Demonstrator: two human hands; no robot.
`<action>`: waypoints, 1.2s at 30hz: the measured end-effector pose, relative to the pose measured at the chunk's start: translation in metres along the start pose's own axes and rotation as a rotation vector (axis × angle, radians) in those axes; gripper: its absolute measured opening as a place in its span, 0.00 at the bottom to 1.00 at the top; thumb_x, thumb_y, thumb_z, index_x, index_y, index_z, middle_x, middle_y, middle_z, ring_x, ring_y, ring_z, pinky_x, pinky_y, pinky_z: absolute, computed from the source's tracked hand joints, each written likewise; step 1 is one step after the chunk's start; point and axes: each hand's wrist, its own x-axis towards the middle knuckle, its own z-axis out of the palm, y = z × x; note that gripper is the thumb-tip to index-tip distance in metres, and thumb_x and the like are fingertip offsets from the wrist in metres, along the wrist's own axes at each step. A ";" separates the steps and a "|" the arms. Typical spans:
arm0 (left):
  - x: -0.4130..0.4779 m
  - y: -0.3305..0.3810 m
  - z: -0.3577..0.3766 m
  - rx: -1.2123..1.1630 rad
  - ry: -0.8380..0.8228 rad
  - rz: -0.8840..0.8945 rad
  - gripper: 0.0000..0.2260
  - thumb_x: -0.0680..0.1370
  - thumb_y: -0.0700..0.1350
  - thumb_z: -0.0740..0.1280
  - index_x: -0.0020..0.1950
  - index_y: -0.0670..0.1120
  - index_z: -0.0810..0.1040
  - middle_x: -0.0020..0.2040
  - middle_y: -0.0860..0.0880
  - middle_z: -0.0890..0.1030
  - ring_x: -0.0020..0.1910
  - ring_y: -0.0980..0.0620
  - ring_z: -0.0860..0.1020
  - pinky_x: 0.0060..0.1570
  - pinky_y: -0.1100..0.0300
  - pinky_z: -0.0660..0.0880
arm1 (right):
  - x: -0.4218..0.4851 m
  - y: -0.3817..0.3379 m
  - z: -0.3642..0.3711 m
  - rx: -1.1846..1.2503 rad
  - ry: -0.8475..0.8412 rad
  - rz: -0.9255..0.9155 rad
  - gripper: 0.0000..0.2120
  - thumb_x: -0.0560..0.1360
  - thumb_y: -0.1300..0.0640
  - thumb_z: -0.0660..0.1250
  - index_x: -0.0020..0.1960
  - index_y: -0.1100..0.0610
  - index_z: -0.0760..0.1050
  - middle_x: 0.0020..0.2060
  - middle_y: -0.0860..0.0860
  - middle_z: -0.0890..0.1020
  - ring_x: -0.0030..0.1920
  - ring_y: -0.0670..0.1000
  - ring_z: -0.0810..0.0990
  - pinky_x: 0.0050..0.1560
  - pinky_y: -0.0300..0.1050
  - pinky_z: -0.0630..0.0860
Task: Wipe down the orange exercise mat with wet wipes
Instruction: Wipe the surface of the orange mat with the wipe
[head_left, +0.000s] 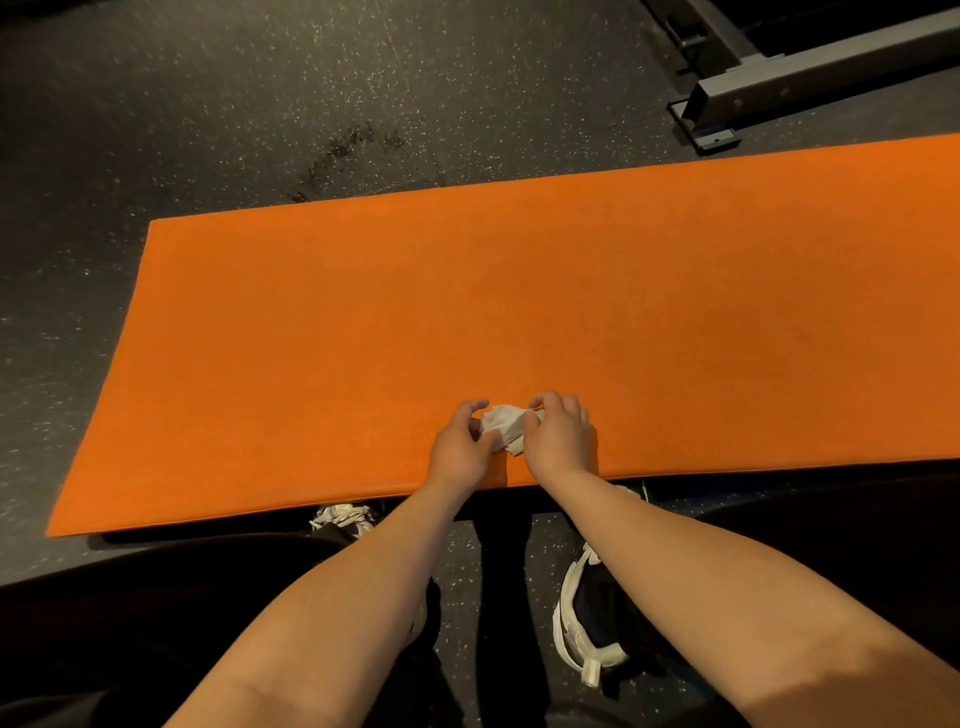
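The orange exercise mat lies flat on a dark speckled floor and runs from the lower left to the right edge of the head view. A crumpled white wet wipe sits just above the mat's near edge. My left hand pinches its left side with curled fingers. My right hand grips its right side, knuckles up. Both hands are held together over the near middle of the mat.
A grey metal equipment frame with a foot plate stands on the floor beyond the mat at the upper right. A dark wet-looking stain marks the floor behind the mat. My two white-and-black shoes stand at the mat's near edge.
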 end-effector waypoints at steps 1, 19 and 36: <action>0.001 -0.002 0.001 0.017 0.009 -0.009 0.18 0.81 0.45 0.66 0.71 0.50 0.71 0.51 0.50 0.81 0.47 0.48 0.80 0.45 0.50 0.75 | -0.004 0.001 0.001 -0.061 0.056 -0.040 0.13 0.82 0.59 0.59 0.64 0.50 0.73 0.67 0.51 0.71 0.66 0.56 0.68 0.59 0.49 0.65; -0.004 -0.035 -0.015 0.587 0.180 -0.018 0.20 0.85 0.49 0.54 0.78 0.51 0.65 0.81 0.47 0.59 0.77 0.42 0.57 0.74 0.46 0.53 | 0.002 -0.016 0.050 -0.321 -0.358 -0.248 0.27 0.85 0.56 0.49 0.83 0.51 0.48 0.83 0.50 0.46 0.81 0.53 0.39 0.80 0.53 0.40; -0.003 -0.052 -0.047 0.567 0.059 -0.046 0.23 0.84 0.45 0.57 0.80 0.51 0.62 0.81 0.49 0.60 0.75 0.41 0.59 0.73 0.50 0.59 | 0.022 -0.040 0.068 -0.450 -0.552 -0.488 0.25 0.87 0.47 0.46 0.83 0.45 0.49 0.82 0.50 0.43 0.81 0.54 0.37 0.79 0.62 0.37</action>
